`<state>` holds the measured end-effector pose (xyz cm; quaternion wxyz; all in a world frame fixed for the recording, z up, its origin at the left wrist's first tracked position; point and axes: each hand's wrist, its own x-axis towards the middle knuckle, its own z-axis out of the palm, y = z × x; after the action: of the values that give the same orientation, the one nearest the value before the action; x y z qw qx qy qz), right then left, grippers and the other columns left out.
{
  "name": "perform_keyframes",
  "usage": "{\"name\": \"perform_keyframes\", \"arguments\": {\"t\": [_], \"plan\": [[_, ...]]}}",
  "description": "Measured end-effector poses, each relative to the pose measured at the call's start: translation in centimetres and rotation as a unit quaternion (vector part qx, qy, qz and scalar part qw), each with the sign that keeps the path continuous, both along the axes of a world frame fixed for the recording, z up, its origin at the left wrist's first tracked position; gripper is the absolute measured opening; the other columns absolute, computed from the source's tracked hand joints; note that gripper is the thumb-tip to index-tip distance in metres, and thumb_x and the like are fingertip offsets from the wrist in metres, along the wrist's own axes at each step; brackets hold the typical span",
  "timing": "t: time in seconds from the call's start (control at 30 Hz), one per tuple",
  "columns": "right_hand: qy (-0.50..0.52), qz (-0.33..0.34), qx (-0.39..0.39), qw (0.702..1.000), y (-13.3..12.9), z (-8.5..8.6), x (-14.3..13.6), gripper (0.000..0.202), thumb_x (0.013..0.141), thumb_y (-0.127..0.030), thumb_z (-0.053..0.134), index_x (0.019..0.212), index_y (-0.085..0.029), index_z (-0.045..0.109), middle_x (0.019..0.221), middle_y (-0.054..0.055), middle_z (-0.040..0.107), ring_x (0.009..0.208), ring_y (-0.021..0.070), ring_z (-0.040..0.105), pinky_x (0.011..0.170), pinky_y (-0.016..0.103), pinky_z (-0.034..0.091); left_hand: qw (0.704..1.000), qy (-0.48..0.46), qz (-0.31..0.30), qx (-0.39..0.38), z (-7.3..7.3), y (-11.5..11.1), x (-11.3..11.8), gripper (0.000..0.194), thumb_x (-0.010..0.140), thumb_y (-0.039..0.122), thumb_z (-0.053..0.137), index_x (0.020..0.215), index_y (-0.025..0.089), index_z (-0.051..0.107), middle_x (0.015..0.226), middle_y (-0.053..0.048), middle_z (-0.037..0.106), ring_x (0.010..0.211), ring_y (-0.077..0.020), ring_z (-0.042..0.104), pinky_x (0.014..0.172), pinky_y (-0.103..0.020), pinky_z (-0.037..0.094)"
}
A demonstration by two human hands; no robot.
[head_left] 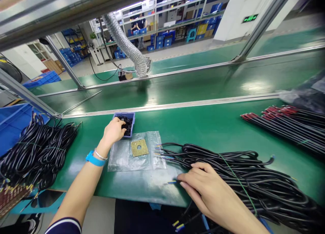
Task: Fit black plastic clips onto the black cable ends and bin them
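My left hand [114,130] reaches into a small blue bin [133,116] of small black parts [129,125]. Its thumb and index fingertip are a little apart among the parts, and I see nothing gripped between them. My right hand [203,185] pinches a black cable near its stripped end, where blue and yellow wire tips [172,182] stick out to the left. Beside and under that hand lies a bundle of black cables [228,159] tied with green string. Left of the bundle, a yellowish square plate with a round hole [142,147] rests on a clear plastic bag [116,159].
More coiled black cables [53,146] lie at the left by a large blue crate [12,122]. Black cables with red ends [274,117] are stacked at the right. A metal rail [177,105] crosses behind the bin, and a silver duct hose [127,44] hangs above.
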<state>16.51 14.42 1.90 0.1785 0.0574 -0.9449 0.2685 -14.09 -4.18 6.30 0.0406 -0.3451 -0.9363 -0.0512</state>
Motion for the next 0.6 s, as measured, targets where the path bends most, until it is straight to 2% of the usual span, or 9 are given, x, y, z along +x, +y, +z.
{"name": "perform_keyframes", "arguments": {"t": [0.07,0.2,0.3,0.43,0.5,0.6], "plan": [[-0.006,0.002,-0.003,1.000,0.1,-0.1,0.0,0.020,0.097,-0.019,0.044,0.098,-0.025,0.063,0.077,-0.004,0.065,0.070,0.0119,0.058,0.096,0.038,0.030,1.000,-0.012,0.007,0.022,-0.4,0.0,-0.2,0.024,0.082,0.022,0.060,0.101,0.020,0.073,0.107,-0.010,0.064,0.104,-0.0290,0.061,0.091,-0.038,0.050],[0.005,0.001,-0.005,1.000,0.1,-0.3,0.1,0.018,0.097,-0.021,0.046,0.098,-0.024,0.063,0.078,-0.003,0.064,0.070,0.0119,0.057,0.097,0.039,0.029,0.993,-0.037,0.030,0.108,-0.5,0.3,-0.4,0.015,0.080,0.016,0.058,0.081,0.019,0.073,0.098,-0.011,0.065,0.108,-0.0313,0.059,0.099,-0.043,0.046],[0.005,0.002,-0.006,1.000,0.1,-0.4,0.1,0.017,0.097,-0.021,0.046,0.098,-0.024,0.063,0.077,-0.003,0.064,0.070,0.0121,0.057,0.098,0.039,0.029,0.975,-0.070,0.041,0.208,0.1,-0.1,0.5,0.016,0.084,0.021,0.055,0.091,0.018,0.069,0.103,-0.012,0.065,0.108,-0.0308,0.060,0.100,-0.047,0.045],[-0.004,-0.002,-0.015,1.000,0.1,-0.6,0.1,0.017,0.097,-0.021,0.046,0.098,-0.024,0.063,0.075,-0.003,0.062,0.070,0.0127,0.055,0.098,0.040,0.029,0.926,-0.208,0.003,0.315,-0.3,-1.1,4.3,0.032,0.090,0.036,0.047,0.114,0.016,0.055,0.088,-0.009,0.070,0.080,-0.0231,0.071,0.074,-0.039,0.058],[-0.003,-0.002,-0.016,1.000,0.1,-0.6,0.0,0.018,0.097,-0.020,0.046,0.099,-0.024,0.063,0.075,-0.003,0.061,0.070,0.0128,0.055,0.098,0.040,0.029,0.897,-0.290,-0.028,0.332,-1.3,-1.5,6.6,0.035,0.088,0.042,0.049,0.108,0.014,0.056,0.085,-0.010,0.072,0.074,-0.0223,0.072,0.067,-0.036,0.059],[0.006,0.000,-0.013,1.000,0.1,-0.5,0.0,0.019,0.097,-0.020,0.045,0.100,-0.023,0.063,0.074,-0.003,0.060,0.070,0.0134,0.054,0.097,0.041,0.029,0.870,-0.363,-0.056,0.329,-3.0,-1.7,9.1,0.037,0.084,0.043,0.056,0.101,0.011,0.061,0.086,-0.014,0.074,0.071,-0.0227,0.073,0.067,-0.035,0.060]]}}
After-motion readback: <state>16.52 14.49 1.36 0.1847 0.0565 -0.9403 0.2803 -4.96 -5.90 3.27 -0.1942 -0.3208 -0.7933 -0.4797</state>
